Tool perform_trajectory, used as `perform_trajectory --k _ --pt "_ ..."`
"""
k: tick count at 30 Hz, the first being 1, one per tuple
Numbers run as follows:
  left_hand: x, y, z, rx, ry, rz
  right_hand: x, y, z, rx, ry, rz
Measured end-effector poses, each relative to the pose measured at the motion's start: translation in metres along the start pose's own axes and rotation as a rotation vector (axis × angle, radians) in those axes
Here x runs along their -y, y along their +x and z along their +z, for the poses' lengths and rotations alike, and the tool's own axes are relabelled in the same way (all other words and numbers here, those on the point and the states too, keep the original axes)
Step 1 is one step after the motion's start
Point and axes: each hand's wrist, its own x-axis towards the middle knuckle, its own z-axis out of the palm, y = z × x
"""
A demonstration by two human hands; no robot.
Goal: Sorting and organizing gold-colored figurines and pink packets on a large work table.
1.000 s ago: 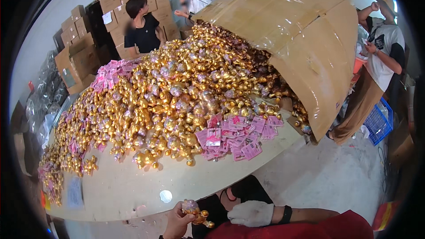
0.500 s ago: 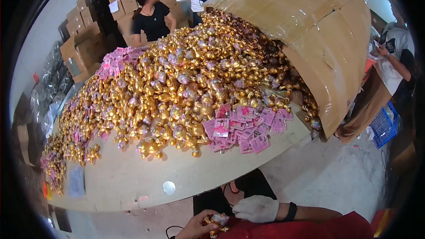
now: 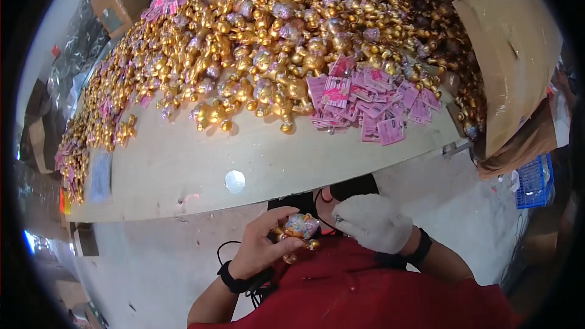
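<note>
One table [image 3: 164, 176] under heaped gold toys [image 3: 244, 42] | pink cards [image 3: 372, 106] in front of them, likely for easy reach | my gloved right hand [image 3: 375, 224] curled, contents unclear | my left hand [image 3: 262, 240] pinching one shiny toy [image 3: 302, 225] close before me, seemingly to steady it

Bare left hand [image 3: 263, 242] gripping, white-fabric-gloved right hand [image 3: 375, 224] just beside it.
Left thumb [image 3: 287, 245] and fingers [image 3: 285, 213] curve inward; the glove points leftward; black wristbands [image 3: 231, 279] circle both forearms [image 3: 210, 304].
</note>
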Motion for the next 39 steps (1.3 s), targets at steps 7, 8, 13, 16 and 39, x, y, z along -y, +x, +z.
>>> perform_trajectory --k 7,8,13,16,39 --pt "-0.009 -0.001 0.004 0.032 0.156 0.055 0.004 0.008 -0.003 0.143 -0.098 0.007" --pt "-0.011 0.0 0.004 0.047 0.206 0.058 0.004 0.008 -0.004 0.122 -0.136 -0.031" --pt "-0.023 0.0 0.007 0.157 0.401 0.059 0.003 0.0 0.0 0.077 -0.19 -0.117" --pt "-0.024 -0.001 0.012 0.215 0.467 0.029 0.001 -0.011 0.003 0.238 -0.138 -0.07" --pt "-0.033 0.003 0.042 0.429 0.716 0.176 -0.01 -0.056 0.025 0.397 0.273 0.029"
